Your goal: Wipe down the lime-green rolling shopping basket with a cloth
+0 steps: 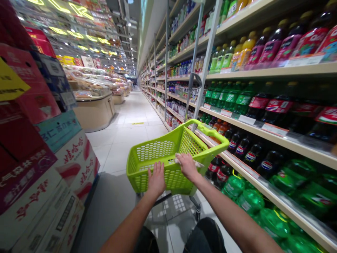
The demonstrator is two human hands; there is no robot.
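A lime-green shopping cart (155,149) with a perforated basket stands on the floor right in front of me, its handle (207,130) toward the right. My left hand (157,178) lies against the near side of the basket, fingers stretched up toward the rim. My right hand (187,166) is closed around a crumpled whitish cloth (198,163) at the top rim of the same side. Part of the cloth shows beyond the fingers on both sides; the rest is hidden under the hand. No goods are visible inside the basket.
Shelves (263,75) packed with drink bottles run along the right, close to the cart. Stacked cartons (60,168) stand on the left. A tiled aisle (129,119) leads away past display counters (92,109). My knees (204,235) are just below the basket.
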